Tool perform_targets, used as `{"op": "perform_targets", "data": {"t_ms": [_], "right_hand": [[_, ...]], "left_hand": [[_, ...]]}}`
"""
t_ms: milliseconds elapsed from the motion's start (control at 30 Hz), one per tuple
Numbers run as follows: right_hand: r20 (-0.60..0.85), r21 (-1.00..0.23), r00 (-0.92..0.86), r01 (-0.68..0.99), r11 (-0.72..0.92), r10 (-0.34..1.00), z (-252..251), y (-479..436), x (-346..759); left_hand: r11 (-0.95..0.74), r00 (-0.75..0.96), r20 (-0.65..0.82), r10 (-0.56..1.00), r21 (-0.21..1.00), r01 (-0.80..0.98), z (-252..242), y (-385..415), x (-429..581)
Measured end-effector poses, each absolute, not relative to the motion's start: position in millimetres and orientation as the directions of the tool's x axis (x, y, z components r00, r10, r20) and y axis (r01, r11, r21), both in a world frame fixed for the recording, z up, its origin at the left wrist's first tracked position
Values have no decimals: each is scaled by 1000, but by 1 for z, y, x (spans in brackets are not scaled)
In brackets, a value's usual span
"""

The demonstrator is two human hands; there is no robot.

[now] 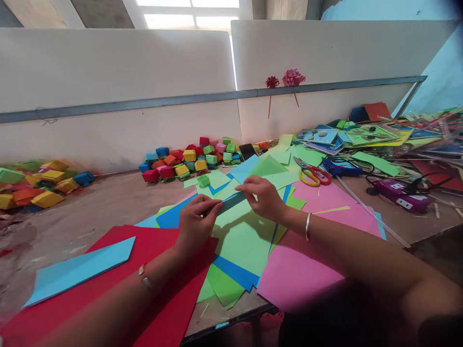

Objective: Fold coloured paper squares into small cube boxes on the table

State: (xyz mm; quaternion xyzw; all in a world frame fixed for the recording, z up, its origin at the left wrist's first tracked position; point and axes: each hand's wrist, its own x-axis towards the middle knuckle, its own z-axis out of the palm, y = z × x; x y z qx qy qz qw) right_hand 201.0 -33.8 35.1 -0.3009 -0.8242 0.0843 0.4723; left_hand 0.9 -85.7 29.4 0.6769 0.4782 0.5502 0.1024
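Observation:
A narrow folded blue paper strip is stretched between my two hands, above the sheets on the table. My left hand pinches its left end between thumb and fingers. At the other end, my right hand grips the strip with its fingertips. Beneath them lie light green sheets with blue paper showing under their edges. Below my left forearm is a large red sheet, bearing a folded light blue piece of paper. Pink sheets lie under my right forearm.
Colourful paper cubes are heaped at the back, with another heap at left. Scissors, a blue glue gun and a purple device with a cord lie at right. A white partition stands behind.

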Motion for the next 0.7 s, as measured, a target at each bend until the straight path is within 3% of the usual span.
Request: {"op": "perform_targets", "data": {"t_ms": [67, 133, 267, 400, 500, 600, 700], "right_hand": [[745, -133, -511, 516, 846, 429, 33, -38, 198], [753, 68, -577, 547, 834, 317, 31, -44, 194], [766, 240, -612, 557, 795, 198, 29, -47, 190], [715, 333, -684, 514, 791, 143, 37, -27, 205], [766, 193, -577, 626, 756, 283, 47, -1, 227], [825, -143, -309, 696, 703, 474, 55, 14, 243], [711, -468, -318, 452, 760, 627, 53, 12, 240]], "left_hand": [[-594, 33, 734, 678, 521, 613, 29, -89, 2], [-653, 127, 799, 588, 377, 657, 28, -92, 4], [-668, 217, 846, 487, 201, 716, 26, -96, 10], [-664, 224, 846, 484, 188, 724, 29, -92, 4], [-632, 142, 856, 498, 246, 735, 33, -85, -8], [-603, 20, 845, 535, 364, 710, 32, -79, -17], [-593, -72, 798, 598, 501, 631, 27, -74, -18]]}}
